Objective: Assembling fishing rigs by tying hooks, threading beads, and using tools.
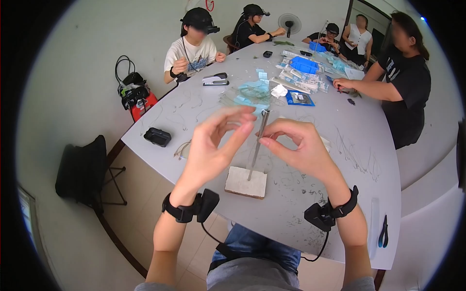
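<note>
A thin metal rod point(259, 140) stands slightly tilted on a small whitish block point(245, 182), in front of me on the table. To the left of the rod, my left hand point(219, 140) is raised with its fingers curved, slightly blurred, and the thumb apart from them. Nothing shows between them. My right hand point(300, 145) is at the rod's right side, thumb and forefinger pinched together close to the shaft. What that pinch holds is too fine to make out. Dark thin strands and tiny bits point(310, 191) lie scattered around the block.
Near the right edge lie pliers point(383, 232) and a clear strip point(373, 228). A black tray point(158, 137), a stapler point(215, 79), a blue packet point(300, 98) and blue bins point(304, 65) occupy the table. Several people sit or stand around it. A folding stool point(82, 172) is left.
</note>
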`<state>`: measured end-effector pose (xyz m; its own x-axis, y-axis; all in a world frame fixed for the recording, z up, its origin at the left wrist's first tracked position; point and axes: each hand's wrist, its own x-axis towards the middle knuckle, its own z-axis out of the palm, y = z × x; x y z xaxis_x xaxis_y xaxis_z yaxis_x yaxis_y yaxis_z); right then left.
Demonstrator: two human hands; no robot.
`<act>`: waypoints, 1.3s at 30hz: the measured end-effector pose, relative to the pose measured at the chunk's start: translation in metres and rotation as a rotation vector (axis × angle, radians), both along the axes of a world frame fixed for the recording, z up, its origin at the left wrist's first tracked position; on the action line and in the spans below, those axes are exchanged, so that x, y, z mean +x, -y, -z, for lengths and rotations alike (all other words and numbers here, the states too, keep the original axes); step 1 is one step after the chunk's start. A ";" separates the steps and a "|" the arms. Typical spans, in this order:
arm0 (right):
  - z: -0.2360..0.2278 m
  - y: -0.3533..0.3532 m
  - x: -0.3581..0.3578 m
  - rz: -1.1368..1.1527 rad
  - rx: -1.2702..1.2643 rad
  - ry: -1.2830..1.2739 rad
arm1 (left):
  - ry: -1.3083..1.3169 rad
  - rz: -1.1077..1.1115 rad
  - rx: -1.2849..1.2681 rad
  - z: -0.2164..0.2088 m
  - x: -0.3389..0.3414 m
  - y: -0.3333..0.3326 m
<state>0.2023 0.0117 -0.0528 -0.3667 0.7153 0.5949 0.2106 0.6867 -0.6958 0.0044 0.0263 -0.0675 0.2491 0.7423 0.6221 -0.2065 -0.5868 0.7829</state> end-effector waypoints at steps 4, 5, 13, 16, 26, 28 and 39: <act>0.001 0.001 -0.001 0.028 0.036 0.022 | -0.071 -0.007 0.093 -0.020 0.008 -0.004; 0.001 0.000 -0.001 0.031 0.047 0.022 | -0.080 -0.009 0.099 -0.022 0.009 -0.004; 0.000 0.001 -0.001 0.038 0.069 0.047 | -0.079 0.025 0.123 -0.022 0.015 -0.005; 0.000 0.002 0.001 0.036 0.052 0.046 | -0.129 0.063 0.088 -0.026 0.008 -0.008; -0.003 0.002 -0.003 0.070 0.096 0.032 | -0.157 -0.111 0.224 -0.050 0.014 -0.011; -0.012 0.002 -0.004 0.114 0.117 0.026 | -0.114 -0.185 0.290 -0.069 0.019 -0.012; -0.125 0.010 0.010 0.128 0.476 -0.153 | 0.332 -0.270 0.541 -0.186 0.043 0.007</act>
